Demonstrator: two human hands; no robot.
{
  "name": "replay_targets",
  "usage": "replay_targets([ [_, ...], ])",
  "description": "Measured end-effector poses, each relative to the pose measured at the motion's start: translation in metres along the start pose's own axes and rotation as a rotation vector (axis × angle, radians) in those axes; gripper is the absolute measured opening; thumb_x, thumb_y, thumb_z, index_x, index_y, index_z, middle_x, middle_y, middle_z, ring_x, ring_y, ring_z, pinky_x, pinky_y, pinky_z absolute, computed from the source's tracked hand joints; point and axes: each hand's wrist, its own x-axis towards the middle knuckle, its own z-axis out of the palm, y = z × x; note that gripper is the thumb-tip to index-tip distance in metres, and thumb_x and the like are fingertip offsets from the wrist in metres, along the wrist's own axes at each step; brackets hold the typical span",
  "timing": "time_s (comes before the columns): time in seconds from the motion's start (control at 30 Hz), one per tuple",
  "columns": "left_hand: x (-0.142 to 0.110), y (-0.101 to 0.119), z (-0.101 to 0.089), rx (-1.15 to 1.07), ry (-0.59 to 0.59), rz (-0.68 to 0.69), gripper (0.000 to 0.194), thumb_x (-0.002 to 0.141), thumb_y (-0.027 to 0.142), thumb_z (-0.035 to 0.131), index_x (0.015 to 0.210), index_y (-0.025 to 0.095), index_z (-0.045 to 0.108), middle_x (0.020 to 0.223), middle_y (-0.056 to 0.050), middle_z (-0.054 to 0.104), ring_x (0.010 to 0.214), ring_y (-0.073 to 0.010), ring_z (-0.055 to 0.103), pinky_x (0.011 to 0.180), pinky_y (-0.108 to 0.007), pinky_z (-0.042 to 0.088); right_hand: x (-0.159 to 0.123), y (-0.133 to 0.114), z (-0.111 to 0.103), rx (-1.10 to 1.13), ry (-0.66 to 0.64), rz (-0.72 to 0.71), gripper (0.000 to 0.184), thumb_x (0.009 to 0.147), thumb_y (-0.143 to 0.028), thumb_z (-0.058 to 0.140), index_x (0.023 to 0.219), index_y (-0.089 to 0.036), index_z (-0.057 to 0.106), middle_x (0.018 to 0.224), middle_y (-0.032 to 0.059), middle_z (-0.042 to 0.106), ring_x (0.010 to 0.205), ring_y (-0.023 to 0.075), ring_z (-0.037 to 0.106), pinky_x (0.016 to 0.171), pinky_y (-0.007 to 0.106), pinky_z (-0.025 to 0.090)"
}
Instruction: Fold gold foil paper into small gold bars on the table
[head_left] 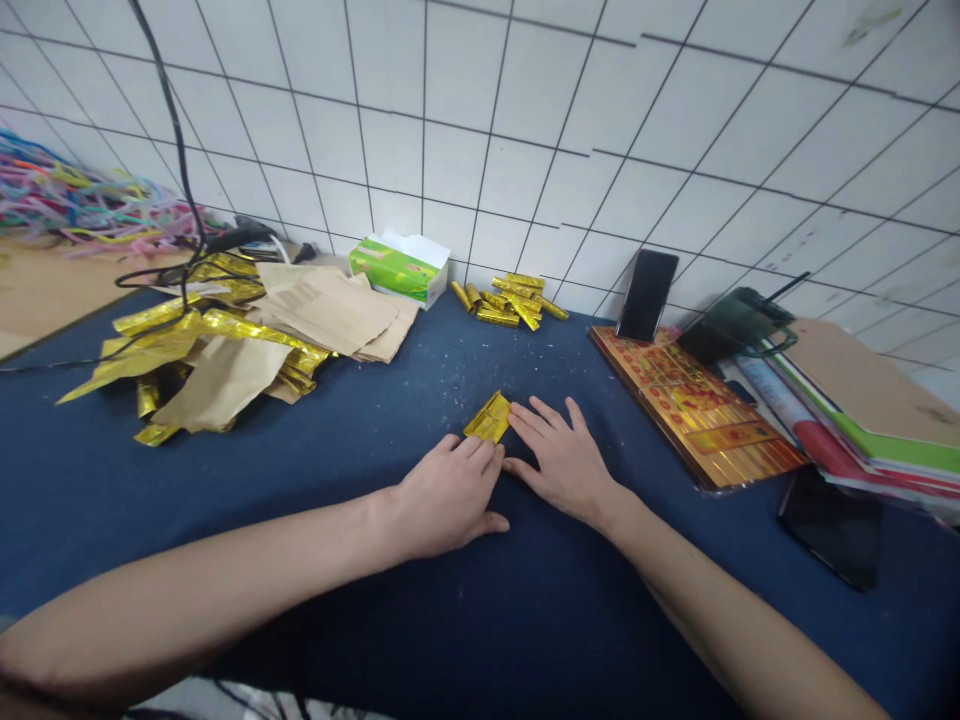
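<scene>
A small folded piece of gold foil paper lies on the dark blue tabletop, with crease lines across it. My left hand rests over its near edge, fingers curled and pressed together on the paper, thumb apart. Its fingertips are partly hidden. From the right, my right hand touches the paper's side with its fingertips; its fingers are spread. Farther back, several rolled gold paper tubes sit in a small pile by the wall.
At left are loose gold sheets and brown paper, crossed by a black cable. A green tissue pack stands near the wall. Rightward are an upright phone, a stack of patterned gold paper, a dark mug and a flat black device.
</scene>
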Motion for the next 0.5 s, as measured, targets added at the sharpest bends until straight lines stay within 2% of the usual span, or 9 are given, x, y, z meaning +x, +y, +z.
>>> replay_targets([
  [0.1,0.001,-0.001,0.001,-0.002,-0.012,-0.017,0.055,0.078,0.054,0.049,0.109,0.009,0.051,0.105,-0.012,0.056,0.096,-0.0249,0.049,0.08,-0.036,0.037,0.001,0.004,0.001,0.055,0.031,0.008,0.048,0.085,-0.046,0.04,0.125,-0.019,0.045,0.13,0.0071,0.048,0.122,0.0271,0.036,0.101,0.057,0.018],
  [0.17,0.002,-0.003,0.0,-0.015,-0.017,-0.029,0.055,0.078,0.055,0.049,0.109,0.009,0.051,0.104,-0.012,0.056,0.096,-0.0252,0.05,0.081,-0.036,0.038,0.002,0.007,0.003,0.092,0.07,0.014,0.042,0.087,-0.038,0.039,0.124,-0.02,0.046,0.124,0.0074,0.052,0.117,0.0254,0.042,0.1,0.054,0.023],
  [0.33,0.004,-0.011,-0.001,-0.071,-0.02,-0.024,0.046,0.081,0.05,0.048,0.109,0.013,0.051,0.105,-0.009,0.056,0.099,-0.0235,0.049,0.081,-0.035,0.038,0.006,0.014,0.007,0.214,0.164,0.044,0.035,0.088,-0.02,0.034,0.119,-0.016,0.052,0.102,0.0087,0.058,0.093,0.0203,0.052,0.086,0.038,0.042],
  [0.5,0.01,-0.019,0.0,-0.053,-0.009,-0.02,0.055,0.08,0.047,0.05,0.123,0.013,0.04,0.109,-0.009,0.053,0.1,-0.0235,0.048,0.082,-0.035,0.039,0.007,0.015,0.008,0.253,0.189,0.087,0.026,0.086,-0.022,0.04,0.102,-0.021,0.061,0.09,0.0065,0.057,0.083,0.0209,0.051,0.077,0.037,0.045],
])
